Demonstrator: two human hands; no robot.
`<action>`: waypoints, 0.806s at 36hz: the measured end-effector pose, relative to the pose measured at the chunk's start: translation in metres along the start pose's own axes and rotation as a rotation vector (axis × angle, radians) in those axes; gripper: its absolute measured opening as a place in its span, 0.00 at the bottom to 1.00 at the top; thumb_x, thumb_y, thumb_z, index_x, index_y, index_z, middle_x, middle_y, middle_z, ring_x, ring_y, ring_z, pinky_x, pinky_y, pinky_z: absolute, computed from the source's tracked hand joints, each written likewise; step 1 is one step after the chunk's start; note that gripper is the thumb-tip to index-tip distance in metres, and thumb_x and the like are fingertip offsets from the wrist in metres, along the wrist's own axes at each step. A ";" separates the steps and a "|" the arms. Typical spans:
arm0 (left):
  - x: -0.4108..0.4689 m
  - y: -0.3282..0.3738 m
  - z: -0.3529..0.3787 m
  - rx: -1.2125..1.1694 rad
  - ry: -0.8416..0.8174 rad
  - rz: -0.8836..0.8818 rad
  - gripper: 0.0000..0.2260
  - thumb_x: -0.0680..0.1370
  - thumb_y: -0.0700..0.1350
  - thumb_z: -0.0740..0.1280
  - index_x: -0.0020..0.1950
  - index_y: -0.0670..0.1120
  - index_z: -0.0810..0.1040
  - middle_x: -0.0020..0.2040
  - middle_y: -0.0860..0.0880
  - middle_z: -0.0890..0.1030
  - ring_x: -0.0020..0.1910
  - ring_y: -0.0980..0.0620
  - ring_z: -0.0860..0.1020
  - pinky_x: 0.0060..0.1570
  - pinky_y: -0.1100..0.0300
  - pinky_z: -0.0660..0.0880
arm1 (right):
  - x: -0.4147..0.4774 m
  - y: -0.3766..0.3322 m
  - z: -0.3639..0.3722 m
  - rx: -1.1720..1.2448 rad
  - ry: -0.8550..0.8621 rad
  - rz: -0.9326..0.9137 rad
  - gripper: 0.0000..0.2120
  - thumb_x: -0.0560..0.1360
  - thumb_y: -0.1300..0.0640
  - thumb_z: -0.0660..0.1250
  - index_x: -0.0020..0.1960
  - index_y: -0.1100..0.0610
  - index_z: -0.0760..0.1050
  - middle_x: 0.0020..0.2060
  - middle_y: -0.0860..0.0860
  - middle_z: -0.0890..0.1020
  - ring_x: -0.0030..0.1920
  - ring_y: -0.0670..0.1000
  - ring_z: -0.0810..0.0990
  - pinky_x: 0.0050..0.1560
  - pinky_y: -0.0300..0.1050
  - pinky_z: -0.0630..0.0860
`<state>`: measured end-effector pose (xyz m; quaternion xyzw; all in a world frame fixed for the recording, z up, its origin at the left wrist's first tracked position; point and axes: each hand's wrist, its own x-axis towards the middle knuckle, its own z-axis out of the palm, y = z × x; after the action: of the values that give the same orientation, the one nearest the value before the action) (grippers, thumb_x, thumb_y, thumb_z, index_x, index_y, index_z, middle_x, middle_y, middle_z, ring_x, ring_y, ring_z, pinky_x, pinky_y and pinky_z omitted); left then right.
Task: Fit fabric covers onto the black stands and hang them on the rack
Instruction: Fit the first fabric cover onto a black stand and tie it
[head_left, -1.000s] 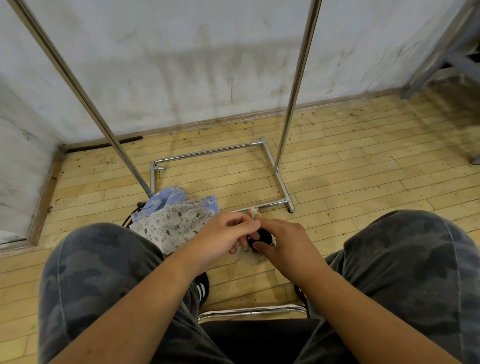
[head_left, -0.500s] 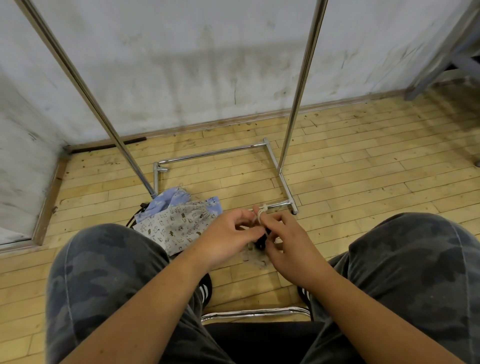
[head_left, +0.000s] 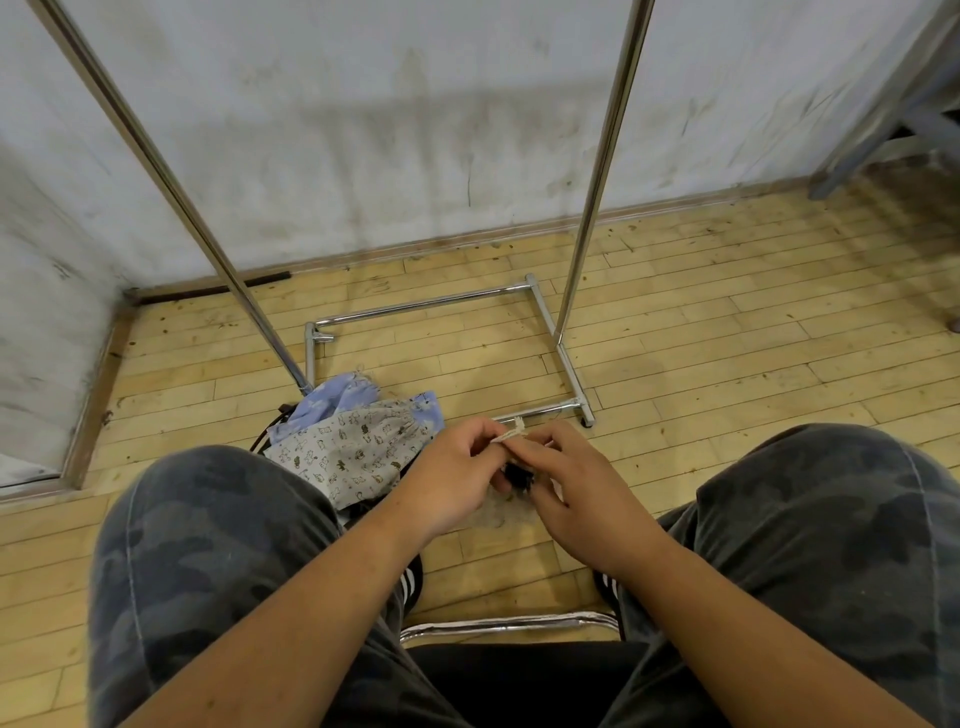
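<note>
Left hand (head_left: 452, 478), right hand (head_left: 587, 499) — curled (cord (head_left: 511, 432))

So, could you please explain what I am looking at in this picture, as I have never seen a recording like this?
There is no machine here. A seated person wears a camera on the head, so the single view looks forward and down over the knees at their own bare hands. The left hand and right hand meet between the knees. Their fingers pinch a pale cord above a small black object, which is too hidden to name. On the wooden floor by the left knee, a grey printed fabric lies over a blue fabric. Beyond them stands a metal rack, with two uprights on a floor frame.
</note>
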<state>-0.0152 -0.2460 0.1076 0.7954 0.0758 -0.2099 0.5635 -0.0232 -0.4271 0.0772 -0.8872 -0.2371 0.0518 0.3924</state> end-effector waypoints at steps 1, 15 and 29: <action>0.000 0.000 0.000 -0.007 0.004 0.002 0.07 0.83 0.47 0.64 0.52 0.54 0.81 0.45 0.49 0.86 0.46 0.44 0.84 0.39 0.53 0.75 | 0.001 0.000 0.000 0.008 0.020 0.014 0.28 0.79 0.65 0.65 0.74 0.44 0.72 0.57 0.44 0.75 0.55 0.46 0.76 0.54 0.44 0.78; -0.004 0.006 0.000 -0.106 -0.090 0.023 0.07 0.83 0.44 0.64 0.48 0.46 0.79 0.44 0.47 0.85 0.36 0.52 0.77 0.33 0.60 0.70 | 0.001 0.009 0.003 0.200 -0.024 0.326 0.26 0.82 0.43 0.65 0.78 0.37 0.64 0.66 0.39 0.74 0.58 0.42 0.79 0.60 0.42 0.79; -0.007 0.010 0.002 -0.159 -0.178 0.083 0.03 0.82 0.42 0.68 0.54 0.44 0.81 0.32 0.54 0.78 0.29 0.55 0.70 0.33 0.64 0.69 | 0.000 0.001 0.002 0.381 -0.159 0.373 0.09 0.84 0.43 0.60 0.56 0.41 0.79 0.51 0.42 0.84 0.53 0.41 0.82 0.57 0.43 0.79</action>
<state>-0.0183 -0.2508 0.1184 0.7289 0.0091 -0.2493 0.6375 -0.0229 -0.4262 0.0748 -0.8189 -0.0856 0.2363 0.5159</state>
